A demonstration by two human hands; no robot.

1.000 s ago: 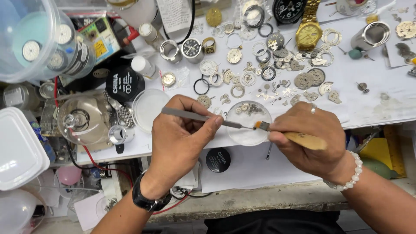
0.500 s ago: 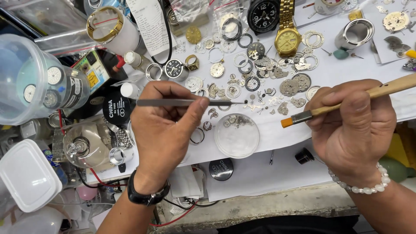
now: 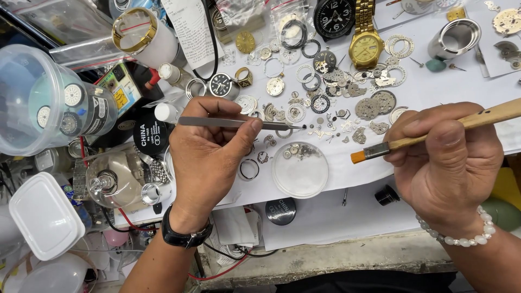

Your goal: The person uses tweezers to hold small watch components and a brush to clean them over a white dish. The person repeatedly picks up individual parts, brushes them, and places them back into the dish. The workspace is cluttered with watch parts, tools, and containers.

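Observation:
My left hand (image 3: 209,154) grips steel tweezers (image 3: 239,123) held level, their tips pinching a tiny dark part above the scattered watch parts. My right hand (image 3: 448,160) grips a small wooden-handled brush (image 3: 434,133), bristles pointing left, lifted off to the right of a round clear dish (image 3: 300,172). The dish lies on white paper between my hands and holds a few small gears at its far side. A black watch is on my left wrist and a bead bracelet on my right.
Loose gears, rings and dials (image 3: 325,97) litter the white paper. A gold watch (image 3: 366,46) and a black-dial watch (image 3: 335,16) lie at the back. Clear plastic tubs (image 3: 49,103), a white lid (image 3: 46,217) and a glass jar (image 3: 116,179) crowd the left. A steel cup (image 3: 456,38) stands back right.
Both hands lifted away from the dish. The brush swung up and to the right. The tweezers rose, turned level and now carry a tiny part.

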